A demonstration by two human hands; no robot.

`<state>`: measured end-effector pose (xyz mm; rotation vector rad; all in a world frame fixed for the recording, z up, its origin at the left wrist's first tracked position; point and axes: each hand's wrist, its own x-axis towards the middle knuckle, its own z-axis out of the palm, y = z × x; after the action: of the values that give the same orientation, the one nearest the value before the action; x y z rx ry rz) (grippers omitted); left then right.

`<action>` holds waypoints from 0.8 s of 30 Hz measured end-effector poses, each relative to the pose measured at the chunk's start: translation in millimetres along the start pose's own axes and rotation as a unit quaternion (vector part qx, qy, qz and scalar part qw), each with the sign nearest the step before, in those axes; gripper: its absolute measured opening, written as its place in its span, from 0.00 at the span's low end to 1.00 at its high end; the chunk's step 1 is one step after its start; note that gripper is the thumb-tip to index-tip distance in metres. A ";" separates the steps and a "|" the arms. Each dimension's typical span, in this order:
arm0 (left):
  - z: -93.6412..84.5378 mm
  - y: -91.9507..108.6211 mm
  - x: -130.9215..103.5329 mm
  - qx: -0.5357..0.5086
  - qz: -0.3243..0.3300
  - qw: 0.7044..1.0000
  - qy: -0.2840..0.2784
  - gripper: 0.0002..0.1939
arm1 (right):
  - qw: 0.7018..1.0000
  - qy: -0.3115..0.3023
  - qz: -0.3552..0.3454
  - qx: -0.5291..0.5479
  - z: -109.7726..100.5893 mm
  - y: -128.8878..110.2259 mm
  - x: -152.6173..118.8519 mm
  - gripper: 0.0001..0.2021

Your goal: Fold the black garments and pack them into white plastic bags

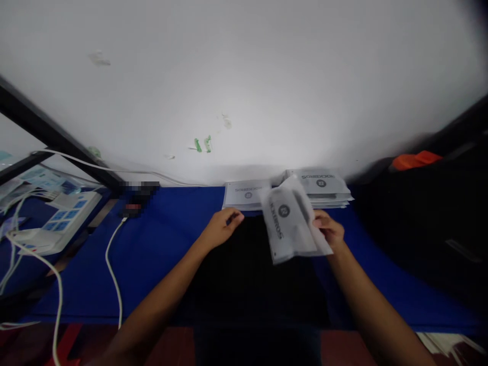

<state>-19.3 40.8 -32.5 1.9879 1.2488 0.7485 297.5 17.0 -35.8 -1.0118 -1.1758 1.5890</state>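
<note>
My right hand grips the right edge of a whitish printed bag, which hangs tilted over a black item on the blue table. My left hand is at the near edge of a flat printed bag, its fingers curled with thumb and fingertips close together; what lies between them, if anything, is too small to tell. Behind the held bag, to the right, sits a stack of similar printed bags against the wall.
On the blue cloth at the left lie a white cable and a dark device. A white power strip with cables is farther left. A large black bag with an orange item stands at the right.
</note>
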 end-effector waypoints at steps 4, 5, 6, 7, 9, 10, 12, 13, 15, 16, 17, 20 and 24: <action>0.6 -3.5 3.2 -0.142 -0.004 0.989 0.050 0.22 | 0.984 -0.156 0.056 0.061 27.0 25.8 0.0 0.12; 1.1 -2.3 2.9 -0.169 -0.002 0.985 0.019 0.22 | 0.980 -0.180 0.065 0.062 32.1 31.1 0.3 0.13; 1.7 -0.7 2.5 -0.190 -0.003 0.982 -0.014 0.22 | 0.974 -0.203 0.074 0.062 36.0 35.1 0.6 0.13; 2.3 1.3 1.9 -0.205 -0.010 0.978 -0.043 0.21 | 0.969 -0.224 0.081 0.061 38.8 37.4 0.9 0.14; 3.6 5.2 0.4 -0.231 -0.037 0.969 -0.075 0.20 | 0.960 -0.259 0.092 0.055 42.2 37.0 1.2 0.15; 4.2 6.9 -0.4 -0.246 -0.054 0.965 -0.079 0.20 | 0.956 -0.273 0.097 0.053 43.8 34.5 1.4 0.15; 5.8 10.5 -2.2 -0.284 -0.086 0.951 -0.090 0.20 | 0.952 -0.289 0.096 0.030 48.7 27.0 2.0 0.15; 7.3 12.5 -3.4 -0.301 -0.097 0.943 -0.103 0.21 | 0.956 -0.282 0.082 0.006 52.5 23.0 2.5 0.16; 12.5 17.5 -6.1 -0.315 -0.103 0.934 -0.129 0.21 | 0.971 -0.229 0.033 -0.056 62.0 16.9 4.0 0.18; 16.5 20.4 -7.7 -0.311 -0.098 0.935 -0.141 0.21 | 0.978 -0.190 0.006 -0.088 67.1 15.5 5.0 0.18; 21.4 23.5 -9.4 -0.302 -0.092 0.937 -0.150 0.21 | 0.982 -0.151 -0.017 -0.114 71.6 15.4 6.2 0.18; 37.3 31.9 -13.9 -0.284 -0.079 0.941 -0.169 0.20 | 0.980 -0.098 -0.052 -0.164 79.5 20.6 10.0 0.19; 44.7 35.4 -14.0 -0.278 -0.079 0.942 -0.169 0.19 | 0.969 -0.112 -0.064 -0.212 77.9 26.0 11.7 0.21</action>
<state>28.1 6.2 -34.1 1.4570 0.8582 0.5684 216.0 5.1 -45.4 -1.0123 -1.7543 1.4061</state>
